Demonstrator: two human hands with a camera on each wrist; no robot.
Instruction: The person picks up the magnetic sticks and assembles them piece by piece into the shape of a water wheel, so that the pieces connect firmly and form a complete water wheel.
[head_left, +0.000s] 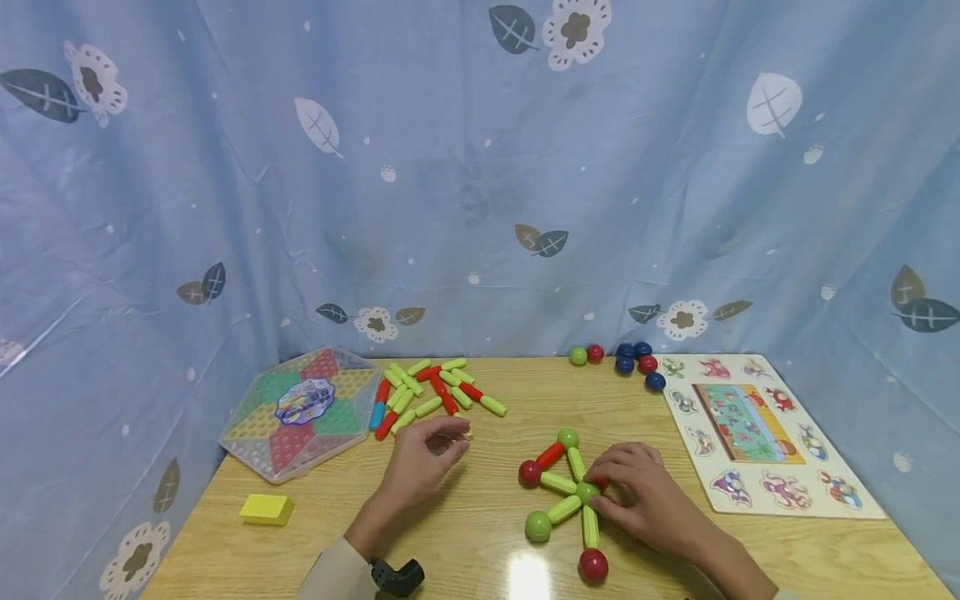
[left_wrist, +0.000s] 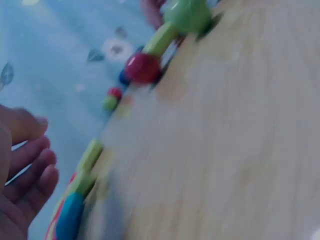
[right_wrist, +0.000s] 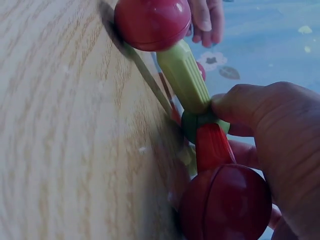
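On the table before me lies a magnetic ball-and-rod figure. Its middle is a green ball (head_left: 588, 492), with yellow-green rods (head_left: 564, 509) fanning out to red and green outer balls. A red rod (head_left: 550, 455) joins two of those outer balls. My right hand (head_left: 648, 504) pinches the middle ball between thumb and fingers. In the right wrist view another red rod (right_wrist: 212, 145) runs from that ball to a dark red ball (right_wrist: 225, 202) beneath the hand. My left hand (head_left: 425, 458) hovers near the loose rods (head_left: 405, 400), fingers loosely curved, holding nothing.
A hexagonal checkers board (head_left: 300, 417) lies at the left, with a yellow block (head_left: 267, 509) in front of it. Spare blue balls (head_left: 625, 364), with red and green ones, sit along the back. A picture puzzle board (head_left: 817, 492) lies at the right. A curtain (head_left: 465, 192) hangs behind.
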